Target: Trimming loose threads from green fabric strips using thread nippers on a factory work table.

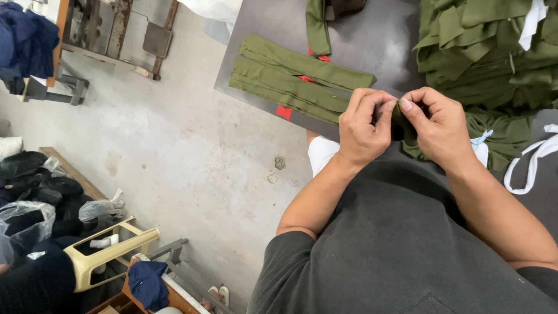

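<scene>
Seen from above, a person in a dark grey shirt (401, 250) works at a dark bench (378, 40). The left hand (363, 128) and the right hand (439, 125) meet close together, fingertips pinching a small piece of olive green fabric (402, 125) held between them, just above the near bench edge. Below the right hand, more of that green cloth (500, 136) spreads over the bench, with white strips (532, 160) beside it. Just beyond the left hand lie folded green strips (290, 78) marked with small red tags (283, 111). Farther past the right hand sits a heap of green garments (482, 46). Left of the bench is a concrete floor (186, 128).
</scene>
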